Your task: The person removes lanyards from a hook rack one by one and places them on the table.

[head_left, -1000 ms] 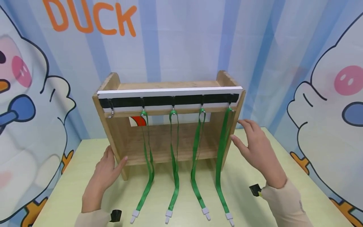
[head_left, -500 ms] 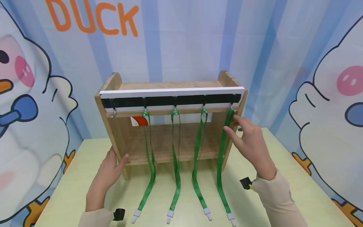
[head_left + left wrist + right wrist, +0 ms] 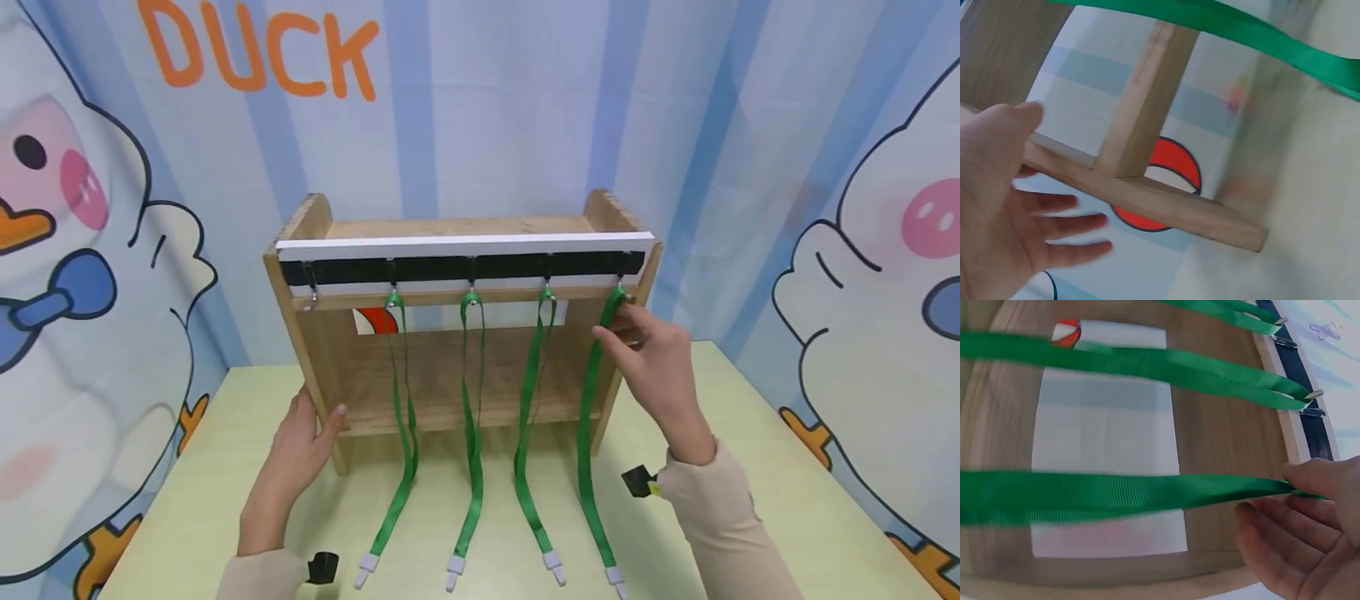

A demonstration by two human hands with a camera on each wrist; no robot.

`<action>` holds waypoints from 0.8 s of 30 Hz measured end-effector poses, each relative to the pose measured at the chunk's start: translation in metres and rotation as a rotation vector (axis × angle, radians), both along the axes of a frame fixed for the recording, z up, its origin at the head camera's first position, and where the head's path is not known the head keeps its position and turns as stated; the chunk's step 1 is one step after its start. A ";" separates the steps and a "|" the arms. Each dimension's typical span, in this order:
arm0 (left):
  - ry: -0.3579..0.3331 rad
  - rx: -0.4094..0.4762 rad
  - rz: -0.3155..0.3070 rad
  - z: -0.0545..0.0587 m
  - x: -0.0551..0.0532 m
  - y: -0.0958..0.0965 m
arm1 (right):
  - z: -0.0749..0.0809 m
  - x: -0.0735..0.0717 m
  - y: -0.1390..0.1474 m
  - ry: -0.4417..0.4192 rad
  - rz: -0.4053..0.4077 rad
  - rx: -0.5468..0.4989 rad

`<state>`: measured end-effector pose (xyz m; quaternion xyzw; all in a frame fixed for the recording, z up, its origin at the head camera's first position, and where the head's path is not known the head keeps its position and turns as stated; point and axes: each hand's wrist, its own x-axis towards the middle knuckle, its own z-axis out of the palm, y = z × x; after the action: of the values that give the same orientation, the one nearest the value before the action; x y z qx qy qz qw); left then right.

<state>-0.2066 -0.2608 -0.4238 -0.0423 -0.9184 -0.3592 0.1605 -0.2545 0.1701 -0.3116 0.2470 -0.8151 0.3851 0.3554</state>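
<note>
Green lanyards with white plastic clips hang from metal hooks along the front of a wooden shelf (image 3: 435, 371). My right hand (image 3: 662, 367) pinches the rightmost lanyard (image 3: 587, 433) between thumb and fingers, just below its hook (image 3: 621, 279). In the right wrist view, the lanyard's ribbon (image 3: 1104, 495) runs taut-looking from the fingertips. My left hand (image 3: 296, 446) rests at the shelf's lower left side panel, thumb in front, the other fingers on the outer side. In the left wrist view those fingers (image 3: 1079, 224) are extended beside the wooden edge (image 3: 1191, 212).
The leftmost hook (image 3: 311, 296) carries no lanyard. The other lanyards (image 3: 527, 417) hang to the left of the pinched one, their clips (image 3: 552, 562) low over the pale table (image 3: 720, 517). A duck-print curtain (image 3: 510, 125) stands behind the shelf.
My right hand has come in from the shelf's right side to the rightmost lanyard and now pinches it near the top. The left hand stays at the left panel.
</note>
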 end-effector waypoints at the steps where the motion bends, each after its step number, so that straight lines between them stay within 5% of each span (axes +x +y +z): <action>1: 0.033 0.010 0.003 -0.001 -0.001 0.001 | -0.001 -0.001 0.000 -0.023 0.002 -0.018; 6: 0.129 0.067 0.009 -0.001 -0.003 0.003 | -0.003 -0.005 0.000 -0.183 0.069 -0.149; 14: 0.116 0.109 0.000 0.000 -0.004 0.004 | 0.001 0.000 -0.001 -0.427 0.286 -0.447; 19: 0.111 0.118 -0.003 0.000 -0.005 0.004 | 0.006 0.003 -0.001 -0.469 0.398 -0.628; 24: 0.123 0.117 -0.001 0.000 -0.005 0.004 | 0.008 0.004 -0.002 -0.431 0.417 -0.662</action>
<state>-0.2112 -0.2566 -0.4234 -0.0554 -0.8843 -0.4089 0.2187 -0.2503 0.1685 -0.3038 0.1930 -0.6363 0.7312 0.1523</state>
